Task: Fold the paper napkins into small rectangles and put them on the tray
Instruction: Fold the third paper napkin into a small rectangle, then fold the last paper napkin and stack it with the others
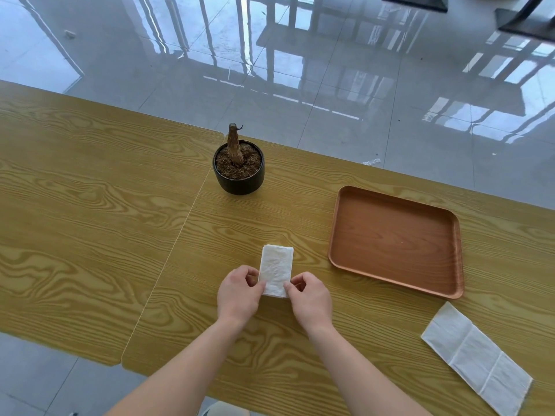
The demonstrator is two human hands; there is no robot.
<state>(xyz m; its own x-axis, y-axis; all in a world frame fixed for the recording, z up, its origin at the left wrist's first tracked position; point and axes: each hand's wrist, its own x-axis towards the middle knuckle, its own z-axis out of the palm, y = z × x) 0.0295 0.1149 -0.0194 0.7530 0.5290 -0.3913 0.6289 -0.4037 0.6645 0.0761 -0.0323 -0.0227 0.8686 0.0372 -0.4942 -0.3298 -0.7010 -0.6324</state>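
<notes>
On the table, two napkins — folded napkin pinched by left hand and right hand, flat napkin apart, one tray, one plant pot

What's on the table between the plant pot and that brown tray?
Nothing: the head view shows only bare wooden table between the pot and the tray.

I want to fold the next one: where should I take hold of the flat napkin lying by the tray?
Pinch the unfolded napkin at its near-right corner, coming from the table's near edge. It lies flat and diagonal, so only an edge or corner can probably be lifted.
</notes>
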